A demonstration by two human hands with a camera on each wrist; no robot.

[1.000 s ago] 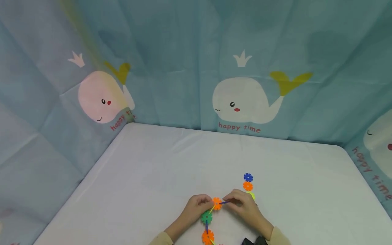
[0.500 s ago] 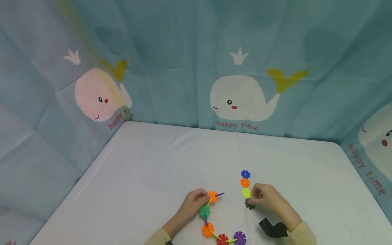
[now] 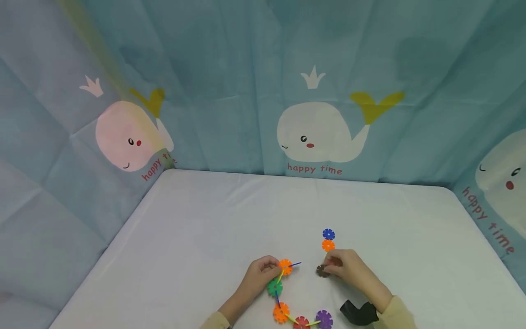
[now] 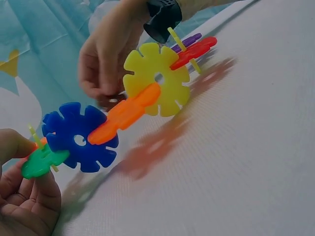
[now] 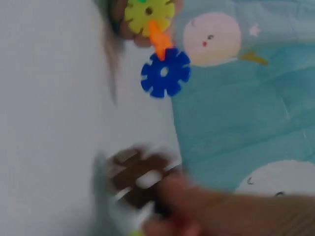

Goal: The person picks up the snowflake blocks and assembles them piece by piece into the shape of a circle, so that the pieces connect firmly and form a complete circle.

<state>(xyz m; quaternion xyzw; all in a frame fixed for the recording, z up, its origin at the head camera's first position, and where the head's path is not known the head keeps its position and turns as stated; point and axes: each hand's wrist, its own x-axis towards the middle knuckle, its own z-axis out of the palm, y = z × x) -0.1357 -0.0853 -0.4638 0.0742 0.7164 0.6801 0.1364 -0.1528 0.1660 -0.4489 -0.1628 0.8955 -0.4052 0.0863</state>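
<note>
My left hand (image 3: 260, 273) grips the upper end of a chain of interlocking slotted discs. At that end are an orange disc (image 3: 285, 267) and a blue disc seen edge-on (image 3: 294, 264). In the left wrist view, the fingers pinch near the green disc (image 4: 45, 161), with a blue disc (image 4: 81, 137), orange disc (image 4: 125, 114), yellow disc (image 4: 157, 78) and red disc (image 4: 193, 52) running on from it. My right hand (image 3: 349, 269) pinches a brown disc (image 3: 322, 271), blurred in the right wrist view, to the right of the chain's blue end.
A loose blue disc (image 3: 328, 234) and orange disc (image 3: 328, 245) lie in a row on the white table (image 3: 205, 219) beyond my right hand. The chain's purple disc (image 3: 324, 320) is near the front. A blue whale-print curtain (image 3: 230, 128) stands behind the table.
My right hand has let go of the chain's blue disc, reached right to the row and picked up the brown disc, then shifted slightly left with it. My left hand keeps its grip.
</note>
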